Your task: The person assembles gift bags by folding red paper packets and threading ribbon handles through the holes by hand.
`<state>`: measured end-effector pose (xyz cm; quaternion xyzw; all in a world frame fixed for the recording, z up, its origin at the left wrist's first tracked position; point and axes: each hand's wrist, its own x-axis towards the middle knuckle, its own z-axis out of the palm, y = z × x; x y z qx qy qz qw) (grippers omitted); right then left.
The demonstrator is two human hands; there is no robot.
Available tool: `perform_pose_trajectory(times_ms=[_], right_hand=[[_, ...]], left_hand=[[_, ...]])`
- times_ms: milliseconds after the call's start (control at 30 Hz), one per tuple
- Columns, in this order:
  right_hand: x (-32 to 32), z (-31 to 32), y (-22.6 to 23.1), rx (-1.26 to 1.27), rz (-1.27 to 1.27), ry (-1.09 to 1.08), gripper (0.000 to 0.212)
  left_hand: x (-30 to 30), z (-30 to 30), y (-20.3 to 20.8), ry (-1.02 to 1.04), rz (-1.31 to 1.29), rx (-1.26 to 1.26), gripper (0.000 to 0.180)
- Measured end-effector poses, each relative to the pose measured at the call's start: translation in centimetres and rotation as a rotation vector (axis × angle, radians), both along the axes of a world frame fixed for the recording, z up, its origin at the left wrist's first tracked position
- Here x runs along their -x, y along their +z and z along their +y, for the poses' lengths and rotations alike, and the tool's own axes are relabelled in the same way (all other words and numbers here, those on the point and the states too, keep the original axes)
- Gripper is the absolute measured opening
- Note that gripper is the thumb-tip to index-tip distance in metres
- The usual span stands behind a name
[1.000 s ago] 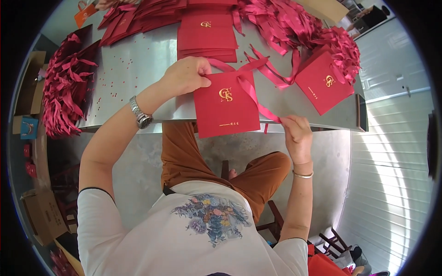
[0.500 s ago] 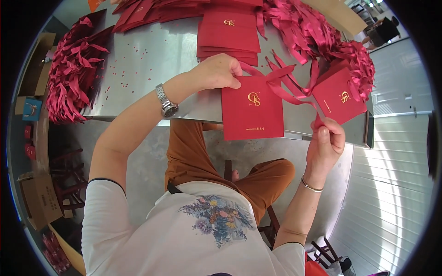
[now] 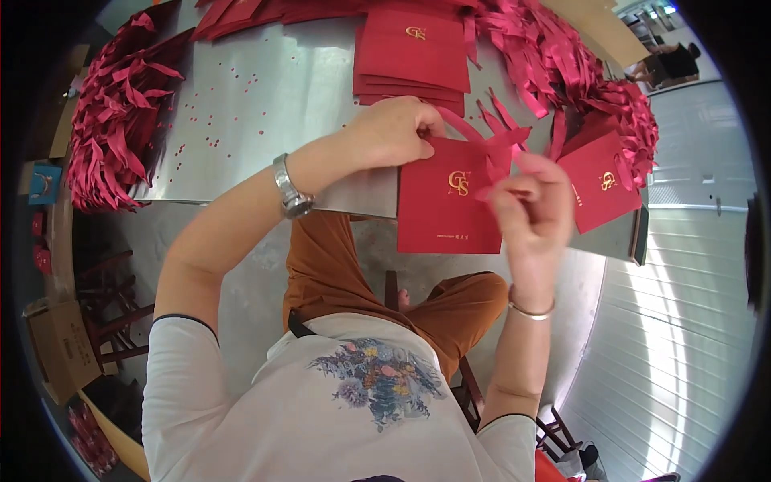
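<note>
My left hand [image 3: 401,132] pinches the upper left corner of a red paper gift bag [image 3: 438,210] with gold print. The bag hangs over the table's near edge. A pink-red satin ribbon [image 3: 459,124] loops from the bag's top and crosses at its upper right. At that side my right hand [image 3: 536,210], somewhat blurred, has its thumb and forefinger closed on a ribbon end, close against the bag's front. A second red bag [image 3: 598,178] with gold print lies just right of my right hand.
A stack of flat red bags [image 3: 409,60] lies beyond the held bag. Heaps of ribboned bags lie at left [image 3: 120,120] and right [image 3: 554,56] on the metal table [image 3: 265,96], which has scattered small red dots. Cardboard boxes [image 3: 60,349] and stools stand at left.
My right hand has moved left and slightly up, from the ribbon's stretched-out end to the bag's right side. The ribbon is no longer pulled out rightward. The bag has shifted slightly right.
</note>
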<state>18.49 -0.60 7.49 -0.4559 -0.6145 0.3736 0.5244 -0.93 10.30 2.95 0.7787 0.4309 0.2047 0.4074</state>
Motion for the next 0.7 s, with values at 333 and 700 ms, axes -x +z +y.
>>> perform_pose_trajectory(times_ms=[333,700], right_hand=[[1.5,3.1,-4.7,-0.155,-0.421,-0.028,0.019],[2.4,0.9,-5.5,0.161,-0.141,-0.224,0.016]], left_hand=[[0.0,-0.3,1.7,0.028,-0.099,0.308,0.026],[0.0,-0.3,1.2,-0.112,0.083,0.121,0.024]])
